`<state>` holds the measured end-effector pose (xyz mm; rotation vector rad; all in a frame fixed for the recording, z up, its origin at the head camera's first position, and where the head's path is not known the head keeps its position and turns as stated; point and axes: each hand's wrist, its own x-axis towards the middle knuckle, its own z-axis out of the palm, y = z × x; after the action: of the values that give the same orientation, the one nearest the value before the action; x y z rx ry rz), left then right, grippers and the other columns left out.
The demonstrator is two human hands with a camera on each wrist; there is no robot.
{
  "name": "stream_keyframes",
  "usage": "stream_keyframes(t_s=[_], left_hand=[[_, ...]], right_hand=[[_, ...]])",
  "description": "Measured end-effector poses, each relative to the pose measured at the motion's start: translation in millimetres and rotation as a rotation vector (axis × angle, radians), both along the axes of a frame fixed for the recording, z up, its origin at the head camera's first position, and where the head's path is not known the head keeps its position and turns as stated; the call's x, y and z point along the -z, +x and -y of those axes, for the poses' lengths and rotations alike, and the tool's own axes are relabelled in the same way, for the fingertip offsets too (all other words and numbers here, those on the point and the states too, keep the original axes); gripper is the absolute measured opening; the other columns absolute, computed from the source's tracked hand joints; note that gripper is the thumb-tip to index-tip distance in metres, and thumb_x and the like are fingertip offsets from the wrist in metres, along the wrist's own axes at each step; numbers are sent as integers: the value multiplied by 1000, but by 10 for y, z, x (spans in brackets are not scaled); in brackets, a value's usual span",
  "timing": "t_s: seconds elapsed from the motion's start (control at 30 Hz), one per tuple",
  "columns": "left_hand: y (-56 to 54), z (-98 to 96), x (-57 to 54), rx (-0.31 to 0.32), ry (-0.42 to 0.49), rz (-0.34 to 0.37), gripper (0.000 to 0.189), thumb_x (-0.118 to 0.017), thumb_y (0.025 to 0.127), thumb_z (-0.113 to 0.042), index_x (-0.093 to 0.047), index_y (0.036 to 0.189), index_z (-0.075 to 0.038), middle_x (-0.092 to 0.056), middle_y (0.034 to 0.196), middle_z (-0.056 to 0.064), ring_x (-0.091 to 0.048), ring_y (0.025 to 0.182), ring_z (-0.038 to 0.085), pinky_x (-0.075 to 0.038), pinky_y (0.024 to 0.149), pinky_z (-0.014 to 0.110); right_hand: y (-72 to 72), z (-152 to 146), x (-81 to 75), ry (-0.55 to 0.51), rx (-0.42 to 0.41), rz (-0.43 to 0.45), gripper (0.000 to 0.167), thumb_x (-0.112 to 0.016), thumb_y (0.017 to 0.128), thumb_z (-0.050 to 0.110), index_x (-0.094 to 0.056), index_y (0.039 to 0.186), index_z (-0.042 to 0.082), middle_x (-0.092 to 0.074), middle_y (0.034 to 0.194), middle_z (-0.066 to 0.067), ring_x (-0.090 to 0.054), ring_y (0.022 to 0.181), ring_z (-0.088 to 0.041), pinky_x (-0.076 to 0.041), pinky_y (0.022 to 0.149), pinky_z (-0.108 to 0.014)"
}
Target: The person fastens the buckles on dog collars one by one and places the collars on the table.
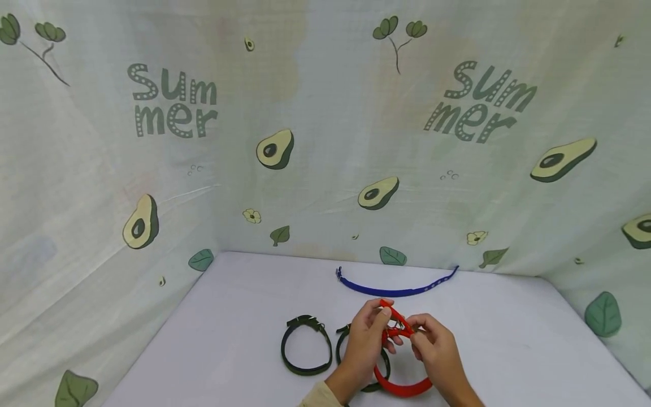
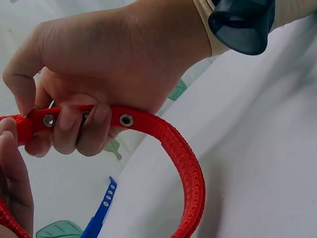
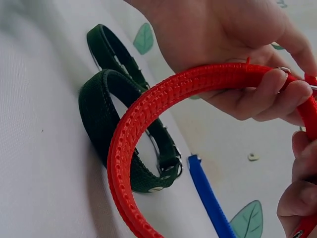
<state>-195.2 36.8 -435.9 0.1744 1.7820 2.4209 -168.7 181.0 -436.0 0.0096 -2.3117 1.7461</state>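
Observation:
A red collar is bent into a loop above the table, and both hands hold it near its buckle end. My left hand pinches the strap between thumb and fingers. In the left wrist view its fingers curl round the red strap, which has metal eyelets. My right hand grips the collar close to the buckle; the right wrist view shows its fingers bent round the red band. The fingers partly hide the buckle.
On the white table a dark green collar, buckled in a ring, lies left of the hands. A second dark green collar is partly behind the left hand. A blue collar lies unfastened near the printed curtain.

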Motion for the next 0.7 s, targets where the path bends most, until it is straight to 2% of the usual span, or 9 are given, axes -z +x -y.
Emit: stream_keyframes(t_s=[0.13,0.3,0.47,0.7], left_hand=[[-15,31,-3,71,-28,-46,22,-64,99,-26,-67,117,-14,-69,102,8,-69,71,20,-57,64,29],[-38,72,26,187,-143,-131,22,-71,94,-22,-70,112,-9,-70,97,2,-69,76,17,-57,69,29],[-49,99,41,186,-229,-155,20,-74,92,-23,-73,111,-15,-72,92,-1,-69,76,15,-57,70,27],[-29,108,-13,197,-262,-122,18,-71,95,-23,-76,110,-15,-72,87,0,-69,74,15,-58,72,28]], right_hand=[[-2,-12,12,-34,2,-18,19,-50,88,-8,-63,99,1,-56,81,-15,-38,44,-12,-36,40,-26],[-3,-10,17,-85,6,-45,14,-54,91,-6,-62,101,0,-56,84,-12,-37,44,-11,-35,40,-27],[-5,-5,18,-137,3,-36,10,-63,95,2,-62,104,-1,-56,88,-12,-38,46,-11,-37,41,-26],[-2,-12,57,-177,47,9,25,-67,97,16,-60,113,-2,-55,83,-11,-48,52,-19,-42,46,-27]])
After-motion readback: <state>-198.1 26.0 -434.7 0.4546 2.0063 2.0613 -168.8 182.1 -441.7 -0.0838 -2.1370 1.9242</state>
